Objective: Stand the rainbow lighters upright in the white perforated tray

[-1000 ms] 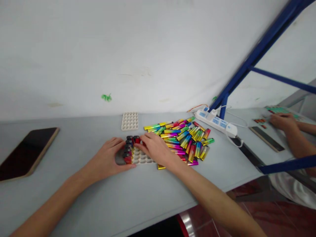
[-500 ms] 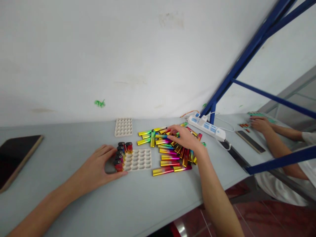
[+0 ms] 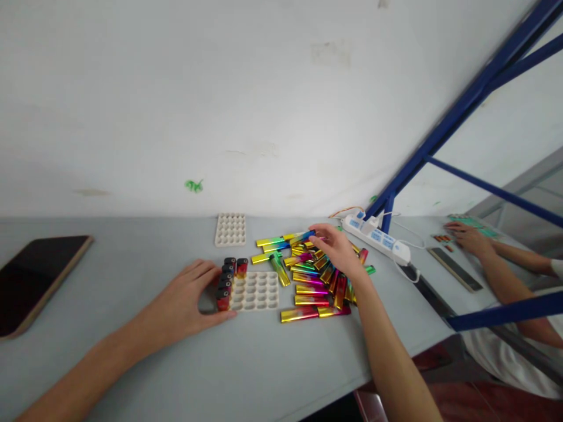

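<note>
A white tray (image 3: 257, 293) with rows of small pits lies on the grey table. Along its left side stand several shiny red tubes with black tops (image 3: 224, 286), each with a small hole. My left hand (image 3: 185, 299) curves around that end, its thumb along the tray's front edge and its fingers against the tubes. To the right lies a heap of shiny gradient-coloured flat tubes (image 3: 311, 289), in gold, red, pink, green and blue. Over the heap's far side, my right hand (image 3: 336, 249) pinches the blue end of a blue-and-gold tube (image 3: 301, 237).
Another pitted tray (image 3: 231, 230) lies near the wall. At the left is a dark-screened tablet (image 3: 41, 272). A white power strip (image 3: 377, 237) with cables sits behind the heap, beside a blue metal frame (image 3: 407, 176). Beyond it, another person's hands (image 3: 470, 237) work on small items.
My right hand has taken hold of the blue-and-gold tube at the heap's far side, and a green-gold tube nearby has tilted. My left hand stays at the tray. The view has shifted slightly.
</note>
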{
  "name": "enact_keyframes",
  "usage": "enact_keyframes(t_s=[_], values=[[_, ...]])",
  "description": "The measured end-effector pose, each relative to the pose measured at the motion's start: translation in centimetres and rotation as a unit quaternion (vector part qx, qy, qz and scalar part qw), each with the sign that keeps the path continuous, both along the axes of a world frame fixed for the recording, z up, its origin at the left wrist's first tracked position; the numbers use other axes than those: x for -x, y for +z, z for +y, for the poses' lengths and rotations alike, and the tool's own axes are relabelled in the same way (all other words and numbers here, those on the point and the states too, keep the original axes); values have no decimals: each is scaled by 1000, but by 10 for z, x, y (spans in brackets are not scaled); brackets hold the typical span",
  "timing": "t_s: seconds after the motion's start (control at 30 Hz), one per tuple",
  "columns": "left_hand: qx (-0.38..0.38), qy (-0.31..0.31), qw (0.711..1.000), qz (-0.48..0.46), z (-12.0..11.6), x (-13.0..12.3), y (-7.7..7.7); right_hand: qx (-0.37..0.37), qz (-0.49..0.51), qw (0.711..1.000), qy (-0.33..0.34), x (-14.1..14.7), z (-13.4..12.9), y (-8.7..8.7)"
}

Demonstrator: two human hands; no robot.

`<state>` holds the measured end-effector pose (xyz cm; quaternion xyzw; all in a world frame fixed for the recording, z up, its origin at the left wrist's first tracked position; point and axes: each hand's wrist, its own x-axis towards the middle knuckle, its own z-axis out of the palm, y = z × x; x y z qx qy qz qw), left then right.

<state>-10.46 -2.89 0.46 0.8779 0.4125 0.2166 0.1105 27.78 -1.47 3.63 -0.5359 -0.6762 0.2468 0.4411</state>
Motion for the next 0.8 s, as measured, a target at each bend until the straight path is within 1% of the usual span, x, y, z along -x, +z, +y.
enact_keyframes(t_s=[0.07,0.13,0.2,0.27,0.33,0.4,0.5,0.57,0.7,0.8], values=[[2,7,1000,2,0,0,0,25,90,996,-2,6,1,-1],[-2,13,1000,11,1,0,0,52,168,984,-8,12,2,-2],[-7,13,1000,16,2,1,-1,79,249,965,-6,17,2,-3],[-11,10,1000,12,4,1,-2,97,332,938,9,21,3,-4],[-10,9,1000,9,6,0,-2,104,385,917,20,23,3,-3],[-10,12,1000,7,6,0,-1,108,393,913,19,27,2,0],[-5,14,1000,3,5,-1,2,116,376,919,7,33,-1,4],[1,14,1000,5,2,-1,5,123,377,918,8,39,-3,6],[1,26,1000,8,-3,-1,8,139,381,914,26,54,-6,6],[2,30,1000,10,-4,-1,7,122,362,922,56,66,-6,4]])
